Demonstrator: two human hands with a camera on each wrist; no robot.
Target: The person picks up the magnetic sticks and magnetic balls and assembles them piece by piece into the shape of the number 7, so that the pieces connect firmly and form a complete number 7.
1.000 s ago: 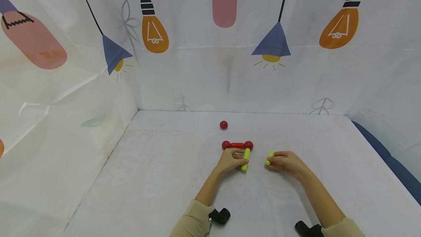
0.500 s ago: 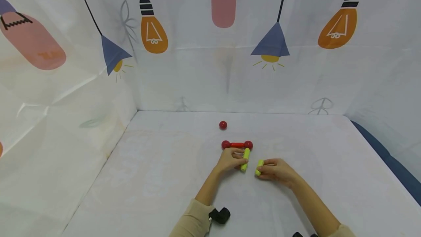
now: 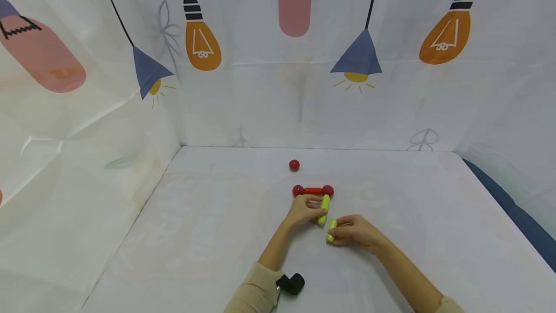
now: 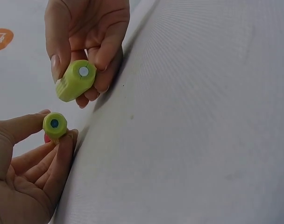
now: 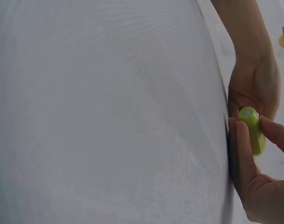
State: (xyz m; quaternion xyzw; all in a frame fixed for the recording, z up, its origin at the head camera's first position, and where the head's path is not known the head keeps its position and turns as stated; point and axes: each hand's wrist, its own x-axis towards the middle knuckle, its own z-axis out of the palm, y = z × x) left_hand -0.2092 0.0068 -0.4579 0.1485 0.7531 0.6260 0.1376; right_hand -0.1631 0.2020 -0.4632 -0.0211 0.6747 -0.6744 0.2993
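My left hand [image 3: 300, 210] pinches a yellow-green magnetic rod [image 3: 325, 202] between thumb and fingers; its far end meets or nearly meets the right red ball [image 3: 327, 191]. That ball, a red rod [image 3: 313, 191] and a left red ball [image 3: 298, 191] form one straight row. To the right and nearer, my right hand [image 3: 358, 233] pinches a second yellow-green rod [image 3: 332, 230]. A small gap separates the two rods. In the left wrist view, the left hand's rod [image 4: 54, 125] shows a blue end and the right hand's rod [image 4: 76, 80] a pale round end.
A loose red ball [image 3: 294, 164] lies behind the row on the white tabletop [image 3: 208, 235]. White sheeting with printed lamps [image 3: 357, 57] hangs behind and to the left. A black wrist device [image 3: 291, 284] sits by the left sleeve.
My right hand has moved left and toward me with its rod, closing in on the left hand's rod. The left hand and the red pieces have stayed in place.
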